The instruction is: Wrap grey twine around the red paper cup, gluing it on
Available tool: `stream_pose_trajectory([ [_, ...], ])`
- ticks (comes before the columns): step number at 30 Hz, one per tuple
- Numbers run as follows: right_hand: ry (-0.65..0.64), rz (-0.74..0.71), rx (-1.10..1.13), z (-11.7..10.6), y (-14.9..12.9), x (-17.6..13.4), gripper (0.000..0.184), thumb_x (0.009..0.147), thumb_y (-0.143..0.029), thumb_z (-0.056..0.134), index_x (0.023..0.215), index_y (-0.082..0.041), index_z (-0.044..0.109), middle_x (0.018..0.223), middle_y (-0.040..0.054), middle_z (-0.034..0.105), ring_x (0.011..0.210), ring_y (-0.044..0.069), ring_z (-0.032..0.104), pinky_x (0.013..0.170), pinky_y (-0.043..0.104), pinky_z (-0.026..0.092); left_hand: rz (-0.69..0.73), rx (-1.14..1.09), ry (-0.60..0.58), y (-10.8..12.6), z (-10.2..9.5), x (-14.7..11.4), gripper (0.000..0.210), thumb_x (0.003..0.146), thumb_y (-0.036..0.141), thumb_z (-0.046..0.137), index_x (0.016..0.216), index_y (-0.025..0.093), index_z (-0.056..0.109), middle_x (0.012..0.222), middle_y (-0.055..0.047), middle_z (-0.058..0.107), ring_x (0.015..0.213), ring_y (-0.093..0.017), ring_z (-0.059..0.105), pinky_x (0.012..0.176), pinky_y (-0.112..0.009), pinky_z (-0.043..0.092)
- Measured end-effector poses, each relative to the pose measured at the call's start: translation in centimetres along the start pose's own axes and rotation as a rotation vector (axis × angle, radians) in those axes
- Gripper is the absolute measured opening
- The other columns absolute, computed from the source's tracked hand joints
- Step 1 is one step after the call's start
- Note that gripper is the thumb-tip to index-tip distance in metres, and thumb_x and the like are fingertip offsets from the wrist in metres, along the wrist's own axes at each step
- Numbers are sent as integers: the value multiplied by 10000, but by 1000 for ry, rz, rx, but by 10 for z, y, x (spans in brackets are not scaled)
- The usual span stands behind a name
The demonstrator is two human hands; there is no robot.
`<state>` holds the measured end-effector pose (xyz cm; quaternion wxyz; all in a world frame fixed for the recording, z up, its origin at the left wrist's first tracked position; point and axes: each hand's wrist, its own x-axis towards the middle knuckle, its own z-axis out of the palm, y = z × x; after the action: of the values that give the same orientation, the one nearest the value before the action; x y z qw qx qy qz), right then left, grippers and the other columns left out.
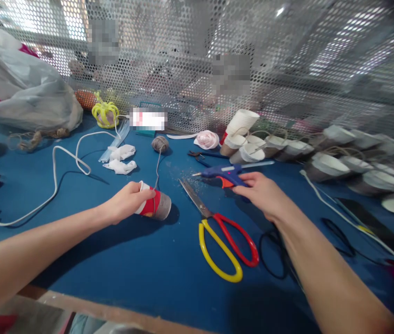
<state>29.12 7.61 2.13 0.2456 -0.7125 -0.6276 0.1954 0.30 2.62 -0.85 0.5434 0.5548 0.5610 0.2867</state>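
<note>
My left hand point(129, 202) is closed around a red and white paper cup point(152, 204) tilted on its side, its base end wrapped in grey yarn. A strand runs from the cup back to a ball of grey yarn point(160, 144). My right hand point(261, 192) grips the rear of a blue glue gun point(225, 173) with an orange trigger; a clear glue stick pokes out of its back. Between the hands lie scissors point(208, 214) with one yellow and one red handle, blades slightly apart. Small clear scraps are scattered near the glue gun's nozzle.
Several yarn-wrapped cups point(325, 167) line the right and back of the blue table point(141, 273). Pliers point(203, 157) and a pink ribbon roll point(206, 139) lie behind the glue gun. A white cable point(55, 171) snakes across the left, near a large plastic bag point(26, 83). Perforated metal screens the back.
</note>
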Motion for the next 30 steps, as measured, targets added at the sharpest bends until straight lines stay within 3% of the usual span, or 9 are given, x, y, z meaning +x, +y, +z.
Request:
stream_pose_trajectory([
  [2, -30, -27, 155, -5, -12, -12, 379, 673, -272, 566, 1027, -173, 477, 903, 69, 614, 769, 183, 593, 629, 273, 476, 6, -2, -16, -1, -1, 1, 291, 715, 419, 458, 605, 150, 479, 478, 38, 429, 401, -79, 342, 404, -209, 226],
  [6, -200, -83, 318, -7, -36, -48, 309, 703, -481, 525, 818, -197, 563, 577, -17, 547, 513, 126, 516, 493, 245, 436, -4, -3, -17, 4, -1, 0, 273, 697, 405, 459, 606, 147, 473, 483, 36, 431, 429, -91, 368, 432, -217, 245],
  [10, -344, -177, 290, 5, -46, -83, 244, 727, -441, 549, 805, -213, 589, 547, -26, 558, 462, 121, 512, 451, 239, 440, -35, -20, 5, 9, 1, -1, 238, 682, 370, 458, 591, 149, 459, 479, 39, 425, 430, -88, 370, 435, -215, 247],
  [13, -258, -373, 60, 15, -46, -96, 224, 742, -418, 531, 797, -222, 626, 578, 13, 609, 539, 184, 587, 454, 271, 462, -37, -50, -3, 9, 1, 1, 237, 679, 367, 463, 598, 145, 482, 496, 29, 459, 439, -95, 397, 444, -216, 280],
  [16, -99, -551, -94, 23, -44, -100, 191, 735, -388, 534, 754, -230, 640, 666, 52, 651, 708, 250, 631, 589, 325, 502, -57, -51, 7, 9, 2, 3, 249, 672, 371, 472, 634, 132, 531, 518, 13, 504, 445, -106, 422, 451, -225, 307],
  [19, -36, -558, -134, 28, -44, -101, 198, 746, -369, 513, 744, -217, 641, 729, 90, 662, 777, 286, 633, 675, 378, 503, -71, -62, 12, 12, 3, 3, 242, 664, 349, 472, 650, 122, 553, 531, 1, 533, 455, -113, 444, 460, -229, 323],
  [22, 23, -570, -167, 29, -46, -103, 214, 763, -367, 488, 708, -218, 632, 641, 85, 640, 668, 258, 641, 599, 347, 512, -83, -82, 30, 14, 5, 2, 213, 652, 325, 484, 631, 123, 548, 518, 0, 542, 451, -114, 455, 459, -227, 330],
  [27, -100, -652, -150, 21, -54, -103, 211, 805, -304, 441, 713, -233, 617, 548, 39, 598, 481, 167, 585, 441, 247, 471, -91, -139, 1, 15, 6, 2, 180, 650, 288, 480, 622, 124, 548, 548, -15, 579, 483, -122, 504, 483, -226, 374],
  [30, -165, -663, -145, 20, -56, -103, 164, 794, -272, 458, 710, -232, 592, 553, 24, 590, 463, 149, 560, 429, 233, 457, -88, -76, 53, 13, 5, 3, 202, 655, 322, 480, 596, 133, 525, 510, -2, 545, 451, -118, 479, 449, -226, 354],
])
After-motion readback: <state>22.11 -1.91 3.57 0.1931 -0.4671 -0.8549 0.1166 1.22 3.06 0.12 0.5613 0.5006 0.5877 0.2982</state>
